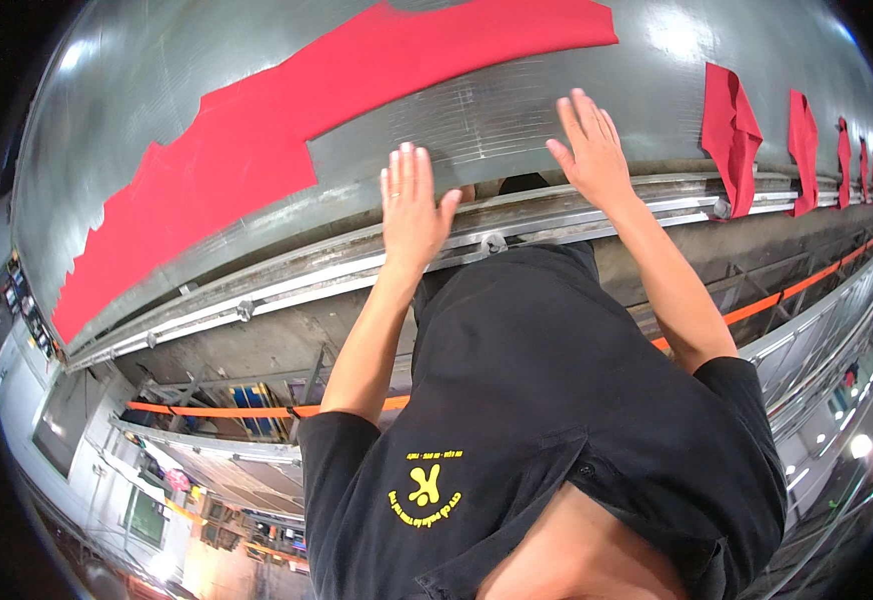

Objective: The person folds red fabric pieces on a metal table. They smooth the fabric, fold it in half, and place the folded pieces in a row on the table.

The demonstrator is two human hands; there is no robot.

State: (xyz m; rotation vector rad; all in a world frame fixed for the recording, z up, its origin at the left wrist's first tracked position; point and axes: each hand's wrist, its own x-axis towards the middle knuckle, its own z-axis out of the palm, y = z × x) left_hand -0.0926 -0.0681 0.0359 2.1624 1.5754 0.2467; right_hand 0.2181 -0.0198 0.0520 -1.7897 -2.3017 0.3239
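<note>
A large piece of red fabric (256, 150), with a jagged outer edge, lies flat on a long grey table (474, 120). My left hand (414, 214) is at the table's near edge, palm down, right of the fabric's lower corner. It holds nothing and its thumb stands apart. Farther right my right hand (594, 154) is spread with nothing in it, above the scratched table surface. Whether either palm touches the table I cannot tell. Both hands are clear of the fabric.
Metal rails (556, 219) with small clamps run along the table's near edge. Several narrow red fabric pieces (730, 139) hang over that edge to the right. An orange strip (774, 300) runs behind me along another long table. Shelves and a doorway stand at the lower left.
</note>
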